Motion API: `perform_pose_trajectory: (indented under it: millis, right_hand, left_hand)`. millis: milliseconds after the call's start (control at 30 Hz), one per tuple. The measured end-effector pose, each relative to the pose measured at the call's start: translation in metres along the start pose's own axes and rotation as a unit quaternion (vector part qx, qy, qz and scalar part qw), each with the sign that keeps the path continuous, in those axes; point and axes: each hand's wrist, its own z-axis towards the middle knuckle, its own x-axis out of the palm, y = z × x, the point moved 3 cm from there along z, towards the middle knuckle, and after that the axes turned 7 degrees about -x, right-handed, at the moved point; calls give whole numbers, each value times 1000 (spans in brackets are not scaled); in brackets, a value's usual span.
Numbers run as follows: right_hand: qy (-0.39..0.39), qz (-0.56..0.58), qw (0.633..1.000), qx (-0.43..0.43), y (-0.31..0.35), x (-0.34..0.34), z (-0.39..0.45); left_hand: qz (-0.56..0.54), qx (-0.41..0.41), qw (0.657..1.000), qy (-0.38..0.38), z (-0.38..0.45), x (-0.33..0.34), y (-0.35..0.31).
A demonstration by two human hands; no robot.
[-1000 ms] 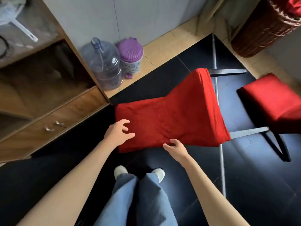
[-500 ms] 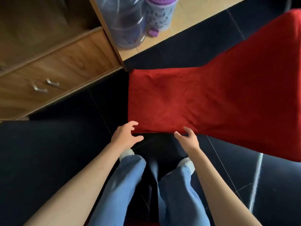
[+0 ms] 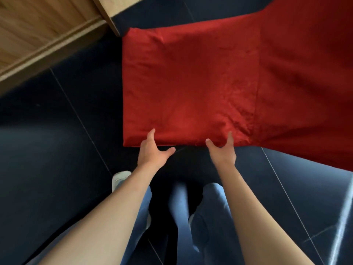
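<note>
A chair with a red fabric cover (image 3: 191, 83) fills the upper right; its seat faces me and its covered back rises to the right. Both of my hands are at the seat's near edge. My left hand (image 3: 152, 150) has a straight finger lying on the red fabric and its thumb spread out below the edge. My right hand (image 3: 222, 150) touches the fabric with a raised finger, the thumb spread to the left. Neither hand visibly pinches the cloth; the other fingers are hidden.
A wooden cabinet (image 3: 44, 35) stands at the upper left, its corner close to the seat's far left corner. The floor is dark glossy tile (image 3: 57, 150). My legs in blue jeans (image 3: 206, 217) and a white shoe (image 3: 119, 178) are below the hands.
The view has dropped lower and closer to the chair seat. Both hands have moved forward onto the seat's near edge and now touch the fabric. The bottle and purple bin have left the view.
</note>
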Motion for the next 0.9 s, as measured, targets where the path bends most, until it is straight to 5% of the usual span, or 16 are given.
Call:
perform_pose_trajectory:
  millis: [300, 500, 667, 900]
  right_hand:
    - [-109, 17, 994, 11, -14, 27, 30]
    - [-150, 89, 983, 48, -34, 44, 48]
    - [-171, 202, 961, 80, -35, 54, 61]
    - [-218, 222, 946, 96, -39, 62, 68]
  left_hand:
    - [-149, -123, 979, -57, 31, 44, 11]
    - [-310, -239, 920, -38, 62, 59, 13]
    - [-398, -263, 878, -25, 78, 74, 10]
    - [-407, -238, 876, -96, 72, 81, 11]
